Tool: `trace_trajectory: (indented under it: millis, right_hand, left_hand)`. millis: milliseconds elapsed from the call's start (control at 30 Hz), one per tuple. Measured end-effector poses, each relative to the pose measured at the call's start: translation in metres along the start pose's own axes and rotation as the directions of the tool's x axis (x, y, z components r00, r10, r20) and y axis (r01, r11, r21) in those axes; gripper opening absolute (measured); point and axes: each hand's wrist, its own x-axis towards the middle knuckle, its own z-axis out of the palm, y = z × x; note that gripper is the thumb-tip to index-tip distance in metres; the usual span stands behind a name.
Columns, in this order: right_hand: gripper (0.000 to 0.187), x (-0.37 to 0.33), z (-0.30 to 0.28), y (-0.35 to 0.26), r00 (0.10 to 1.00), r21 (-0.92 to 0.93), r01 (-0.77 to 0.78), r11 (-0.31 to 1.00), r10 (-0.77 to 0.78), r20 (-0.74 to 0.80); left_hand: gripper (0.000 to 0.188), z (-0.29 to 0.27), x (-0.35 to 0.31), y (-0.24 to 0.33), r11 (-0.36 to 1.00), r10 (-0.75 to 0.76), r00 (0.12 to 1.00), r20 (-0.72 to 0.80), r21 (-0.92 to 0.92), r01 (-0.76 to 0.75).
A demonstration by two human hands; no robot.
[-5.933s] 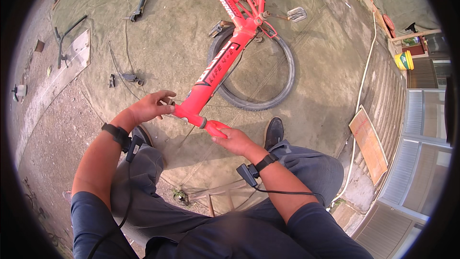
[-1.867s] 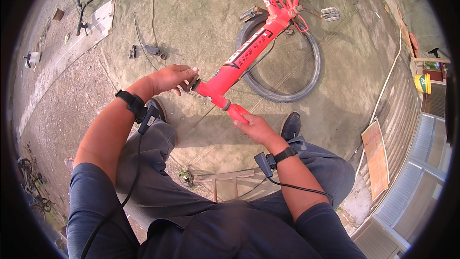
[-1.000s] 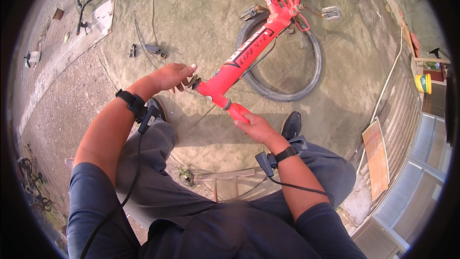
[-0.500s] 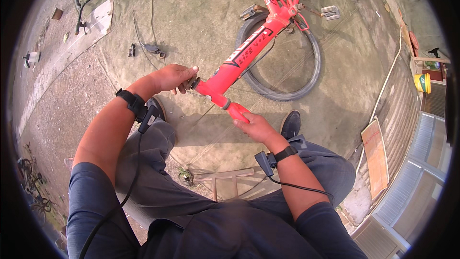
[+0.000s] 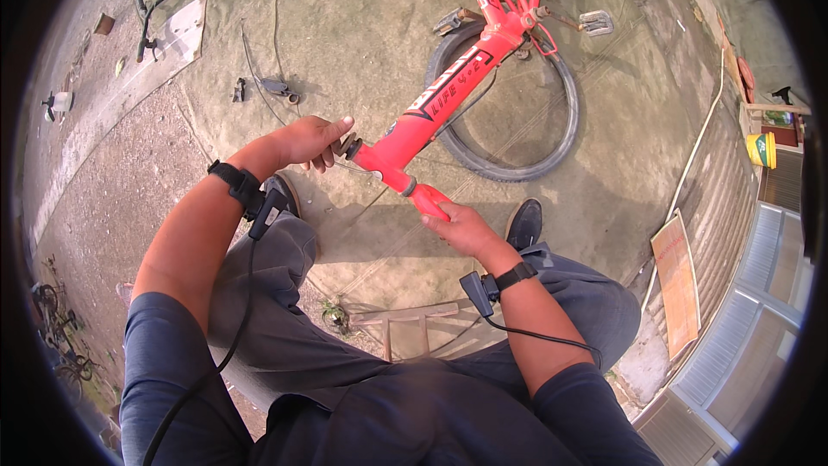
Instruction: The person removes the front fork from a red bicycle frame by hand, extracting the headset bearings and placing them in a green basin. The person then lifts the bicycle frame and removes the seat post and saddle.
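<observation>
A red bicycle frame (image 5: 431,112) slants from the top of the head view down toward me, its head tube (image 5: 379,164) between my two hands. At the tube's left end sits a dark, ringed headset part (image 5: 347,146). My left hand (image 5: 310,142) is closed there, fingers curled at this part and thumb raised beside it; the fingers partly hide the part. Below the tube's other end, my right hand (image 5: 461,229) wraps round the red fork (image 5: 429,200). A grey collar (image 5: 409,187) shows between fork and tube.
A bicycle wheel (image 5: 565,138) lies under the frame, near a pedal (image 5: 596,22). Black handlebars (image 5: 147,17) and small dark parts (image 5: 276,88) rest on the ground to the left. A yellow bucket (image 5: 761,149) and a board (image 5: 675,285) are at right.
My left hand has shifted slightly, with its thumb lifting a little from the headset part. The right hand keeps its hold on the fork, and the frame has barely moved.
</observation>
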Motion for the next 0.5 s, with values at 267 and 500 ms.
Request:
trace_trajectory:
  millis: [267,500]
  right_hand:
    - [0.041,0.002,0.000,0.003,0.999,-0.027,0.040,0.999,-0.040,-0.003]
    - [0.042,0.003,0.000,0.004,1.000,-0.042,0.012,0.999,-0.012,0.003]
  left_hand:
    - [0.066,0.000,-0.003,0.005,1.000,-0.025,0.998,0.053,0.006,0.025]
    - [0.051,0.004,-0.009,0.005,0.963,0.261,0.965,-0.034,-0.063,-0.263]
